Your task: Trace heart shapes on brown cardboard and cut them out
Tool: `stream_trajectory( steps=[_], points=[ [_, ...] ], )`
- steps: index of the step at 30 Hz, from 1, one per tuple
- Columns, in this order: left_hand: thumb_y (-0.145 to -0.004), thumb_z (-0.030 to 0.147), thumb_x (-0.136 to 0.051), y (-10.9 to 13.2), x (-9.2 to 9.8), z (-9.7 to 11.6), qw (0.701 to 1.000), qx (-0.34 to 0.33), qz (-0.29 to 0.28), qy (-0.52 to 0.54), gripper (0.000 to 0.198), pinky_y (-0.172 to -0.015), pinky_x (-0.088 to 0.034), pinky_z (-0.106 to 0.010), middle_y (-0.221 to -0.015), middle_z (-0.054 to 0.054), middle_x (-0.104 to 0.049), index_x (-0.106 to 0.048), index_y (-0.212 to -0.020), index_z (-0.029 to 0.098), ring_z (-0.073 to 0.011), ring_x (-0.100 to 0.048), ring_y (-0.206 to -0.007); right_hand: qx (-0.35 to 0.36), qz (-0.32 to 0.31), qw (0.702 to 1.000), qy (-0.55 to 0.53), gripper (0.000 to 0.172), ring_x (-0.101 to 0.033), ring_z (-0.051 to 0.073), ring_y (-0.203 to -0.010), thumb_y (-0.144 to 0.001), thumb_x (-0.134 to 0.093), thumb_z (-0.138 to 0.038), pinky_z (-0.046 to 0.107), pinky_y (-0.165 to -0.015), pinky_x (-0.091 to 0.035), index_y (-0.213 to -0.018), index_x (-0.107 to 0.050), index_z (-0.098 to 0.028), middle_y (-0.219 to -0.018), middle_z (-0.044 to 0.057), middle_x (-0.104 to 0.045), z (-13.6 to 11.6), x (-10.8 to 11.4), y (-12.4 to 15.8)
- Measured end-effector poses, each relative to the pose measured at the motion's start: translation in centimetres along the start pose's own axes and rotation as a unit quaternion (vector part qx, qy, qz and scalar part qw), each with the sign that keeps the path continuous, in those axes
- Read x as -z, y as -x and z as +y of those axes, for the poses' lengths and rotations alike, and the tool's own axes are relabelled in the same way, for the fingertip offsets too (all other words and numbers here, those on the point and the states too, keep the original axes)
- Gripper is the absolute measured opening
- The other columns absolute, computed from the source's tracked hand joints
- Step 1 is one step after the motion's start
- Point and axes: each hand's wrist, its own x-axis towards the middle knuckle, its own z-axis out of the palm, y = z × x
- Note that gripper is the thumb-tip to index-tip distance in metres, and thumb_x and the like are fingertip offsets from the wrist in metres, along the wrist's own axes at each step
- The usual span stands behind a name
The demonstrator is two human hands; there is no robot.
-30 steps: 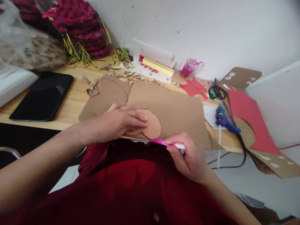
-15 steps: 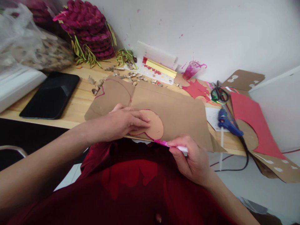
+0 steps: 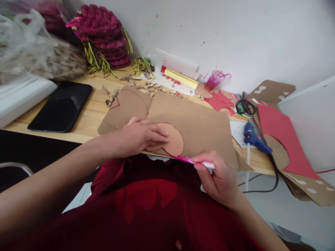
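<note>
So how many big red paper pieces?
2: a spiky red paper cutout beside the black scissors; a curved red paper sheet by the blue glue gun. Others may be hidden.

Black tablet (image 3: 61,107), scissors (image 3: 245,105), blue glue gun (image 3: 253,136).

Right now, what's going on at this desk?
A person sits at a wooden desk working on a brown cardboard sheet. Their left hand presses a round tan disc flat on the sheet. Their right hand holds a pink marker with its tip at the disc's lower edge, where a pink line follows the rim. A blue glue gun, scissors and a black tablet lie untouched to the sides.
</note>
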Motion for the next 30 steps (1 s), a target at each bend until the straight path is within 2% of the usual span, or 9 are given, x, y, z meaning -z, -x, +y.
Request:
stream_trajectory(
  steps=[6, 16, 23, 30],
  points=[
    [-0.109, 0.029, -0.043, 0.15, 0.04, 0.16, 1.0, -0.005, 0.006, -0.006, 0.038, -0.097, -0.021, -0.039, -0.145, 0.007, -0.066, -0.07, -0.13, 0.045, -0.021, -0.053, -0.135, 0.001, 0.006, 1.0, 0.01, 0.006, -0.064, 0.01, -0.07, -0.102, -0.055, -0.021, 0.021, -0.065, -0.049, -0.103, -0.061, -0.022, -0.083, -0.001, -0.068, 0.26, 0.11, -0.07],
    [-0.108, 0.035, -0.039, 0.25, 0.38, 0.5, 1.0, -0.014, 0.011, -0.003, 0.04, -0.1, -0.026, -0.039, -0.144, 0.004, -0.067, -0.071, -0.131, 0.041, -0.0244, -0.053, -0.134, -0.034, 0.014, 0.999, 0.002, 0.006, -0.061, 0.009, -0.063, -0.101, -0.057, -0.021, 0.021, -0.057, -0.045, -0.102, -0.063, -0.024, -0.081, -0.003, -0.067, 0.59, 0.36, -0.04],
    [-0.107, 0.032, -0.04, 0.36, 0.54, 0.73, 1.0, -0.012, 0.005, -0.009, 0.04, -0.099, -0.028, -0.039, -0.145, 0.005, -0.066, -0.071, -0.131, 0.042, -0.0242, -0.055, -0.132, -0.046, 0.016, 0.999, -0.003, 0.005, -0.059, 0.008, -0.061, -0.101, -0.058, -0.021, 0.021, -0.056, -0.044, -0.1, -0.063, -0.023, -0.078, -0.003, -0.065, 0.87, 0.52, -0.27],
    [-0.108, 0.028, -0.042, 0.27, 0.64, 0.95, 1.0, -0.001, -0.003, -0.009, 0.039, -0.097, -0.024, -0.039, -0.147, 0.007, -0.065, -0.071, -0.129, 0.042, -0.0245, -0.053, -0.135, -0.045, 0.028, 0.999, 0.003, 0.005, -0.056, 0.009, -0.058, -0.101, -0.058, -0.02, 0.022, -0.053, -0.042, -0.1, -0.062, -0.022, -0.076, -0.003, -0.064, 0.89, 0.76, -0.16]
  ],
)
